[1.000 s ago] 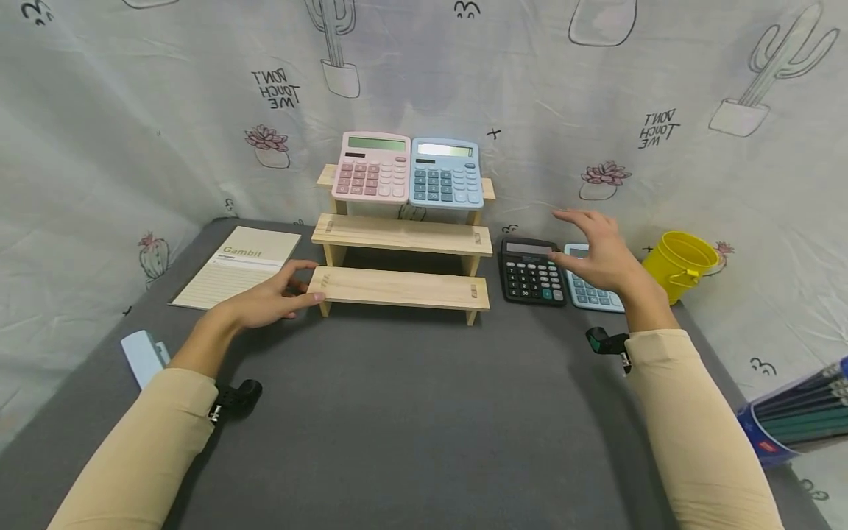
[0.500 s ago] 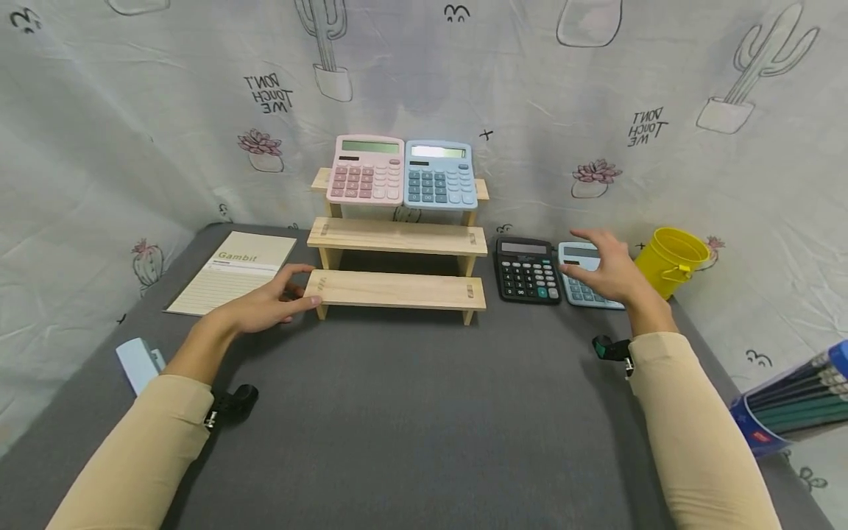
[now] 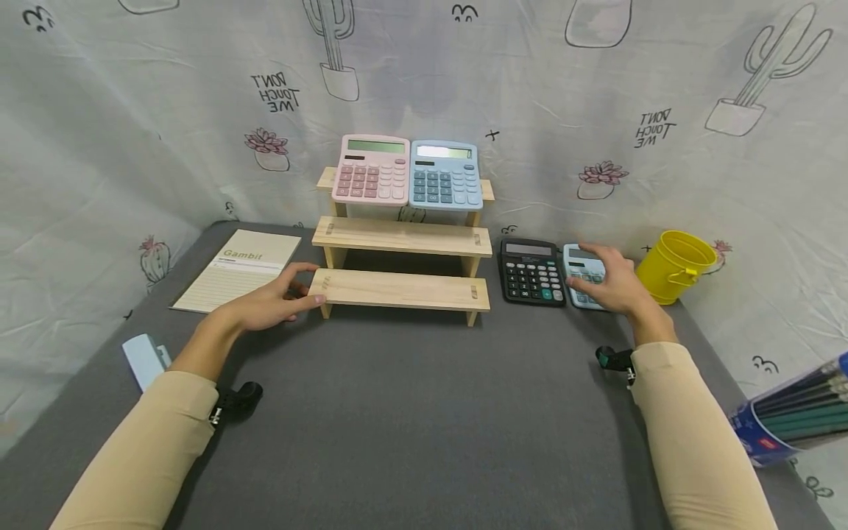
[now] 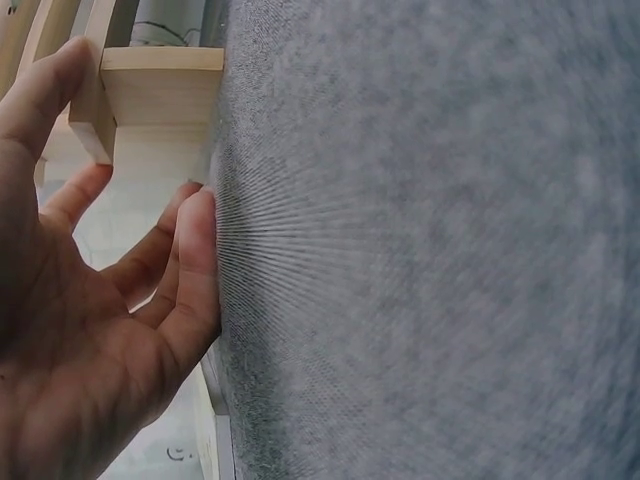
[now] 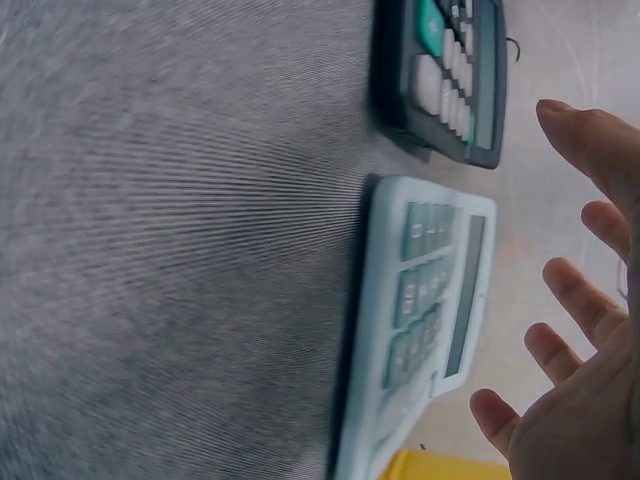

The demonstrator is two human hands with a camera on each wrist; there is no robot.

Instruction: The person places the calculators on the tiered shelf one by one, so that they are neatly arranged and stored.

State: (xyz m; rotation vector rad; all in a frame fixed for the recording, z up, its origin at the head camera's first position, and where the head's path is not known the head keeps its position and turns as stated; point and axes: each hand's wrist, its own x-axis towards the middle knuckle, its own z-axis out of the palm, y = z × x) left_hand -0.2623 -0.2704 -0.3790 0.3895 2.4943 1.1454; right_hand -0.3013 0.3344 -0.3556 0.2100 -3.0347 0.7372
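A three-step wooden display stand [image 3: 400, 288] stands on the grey table. My left hand [image 3: 268, 302] pinches the left end of its lowest board, thumb at the front corner and index finger behind; in the left wrist view, the thumb and index finger [image 4: 95, 182] meet the board's edges. On the top step, a pink calculator [image 3: 372, 169] and a blue calculator [image 3: 446, 174] lean side by side. My right hand [image 3: 616, 283] hovers, fingers spread, over a light-blue calculator [image 5: 375, 400] lying flat. Left of that lies a black calculator [image 3: 532, 272]. The right wrist view shows a gap between fingers and calculator.
A notepad [image 3: 238, 269] lies left of the stand, with a pale blue stapler-like object [image 3: 143, 361] nearer me, partly hidden by my sleeve. A yellow bucket [image 3: 677, 265] stands at the back right. A tub of pencils [image 3: 788, 419] is at the right edge. Patterned cloth hangs behind.
My right hand has moved right and slightly down, from above the black calculator to over the light-blue one. My left hand keeps its place on the stand.
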